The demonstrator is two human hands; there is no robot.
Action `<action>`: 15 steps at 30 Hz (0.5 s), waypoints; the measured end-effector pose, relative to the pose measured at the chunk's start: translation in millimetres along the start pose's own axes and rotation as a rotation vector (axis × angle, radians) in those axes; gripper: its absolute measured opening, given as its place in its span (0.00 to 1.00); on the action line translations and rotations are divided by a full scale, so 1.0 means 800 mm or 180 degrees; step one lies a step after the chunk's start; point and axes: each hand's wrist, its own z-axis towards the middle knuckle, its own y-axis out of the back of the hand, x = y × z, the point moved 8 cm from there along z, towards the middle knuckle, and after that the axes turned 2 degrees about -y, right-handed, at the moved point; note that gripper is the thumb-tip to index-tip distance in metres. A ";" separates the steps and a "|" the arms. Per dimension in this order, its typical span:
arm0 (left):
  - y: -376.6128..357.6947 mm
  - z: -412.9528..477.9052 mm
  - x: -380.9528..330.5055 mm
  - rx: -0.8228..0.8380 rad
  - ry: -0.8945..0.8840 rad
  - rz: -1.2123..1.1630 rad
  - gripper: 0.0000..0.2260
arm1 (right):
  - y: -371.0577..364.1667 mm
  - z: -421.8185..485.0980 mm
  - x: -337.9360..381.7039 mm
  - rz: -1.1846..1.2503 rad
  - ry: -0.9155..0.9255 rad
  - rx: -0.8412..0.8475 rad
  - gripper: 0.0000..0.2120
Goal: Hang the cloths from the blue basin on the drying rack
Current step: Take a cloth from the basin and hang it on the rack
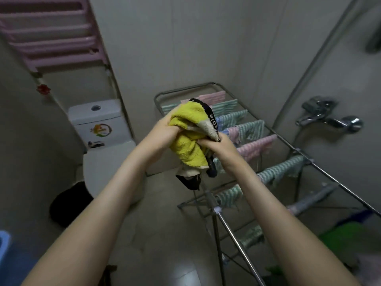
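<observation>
A yellow cloth [187, 141] with a cream patch and a black lettered edge is bunched up in front of me. My left hand [162, 132] grips its upper left part and my right hand [218, 146] grips its right side, both held above the near left end of the metal drying rack [231, 228]. Several striped green and pink cloths [251, 129] hang over the rack's bars. A blue basin [4, 246] shows only as a sliver at the lower left edge.
A white toilet [99, 141] stands at the back left, with a black bin [70, 203] beside it. A pink wall rail [51, 34] is at the upper left. A chrome tap [327, 118] juts from the right wall. Green and pink items [350, 238] lie at the lower right.
</observation>
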 end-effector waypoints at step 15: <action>-0.268 0.025 -0.073 0.2015 -0.0383 -0.0920 0.31 | 0.249 -0.167 0.027 -0.0296 -0.0081 -0.1591 0.17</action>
